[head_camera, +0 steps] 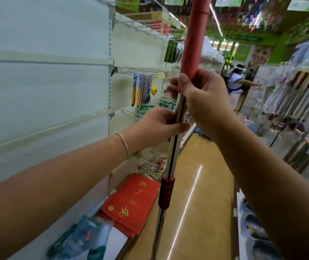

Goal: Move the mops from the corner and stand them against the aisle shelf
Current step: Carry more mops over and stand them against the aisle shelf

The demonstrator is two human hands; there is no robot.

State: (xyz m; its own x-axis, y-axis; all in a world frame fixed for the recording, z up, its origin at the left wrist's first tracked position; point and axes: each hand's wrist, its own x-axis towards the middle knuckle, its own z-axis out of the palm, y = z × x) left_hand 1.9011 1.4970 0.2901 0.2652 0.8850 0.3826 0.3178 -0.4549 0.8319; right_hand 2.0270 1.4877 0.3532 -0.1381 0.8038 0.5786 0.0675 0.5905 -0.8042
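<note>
Nearest, at the lower left, blurred blue and white packets point(78, 239) lie on the bottom ledge of the aisle shelf point(43, 94); their print is too smeared to read. Just beyond them sits a stack of red mats point(131, 201) with gold Chinese characters, which cannot be made out clearly.

In the middle, the mop pole point(170, 154) stands nearly upright, close beside the shelf, a shiny metal shaft with a dark red ribbed grip low down and a red foam sleeve point(195, 40) running up out of view. Its head is not visible. The left hand point(155, 126), a thin bracelet point(124, 145) at its wrist, pinches the metal shaft with fingers curled round it. The right hand point(204, 102) grips higher, wrapped round the bottom end of the red sleeve.

Farther along the shelf, carded tools point(142, 89) hang from wire hooks, a yellow tape measure among them.

Far right, a person in white point(236, 85) stands by hanging goods, under green signs whose writing is unreadable.
</note>
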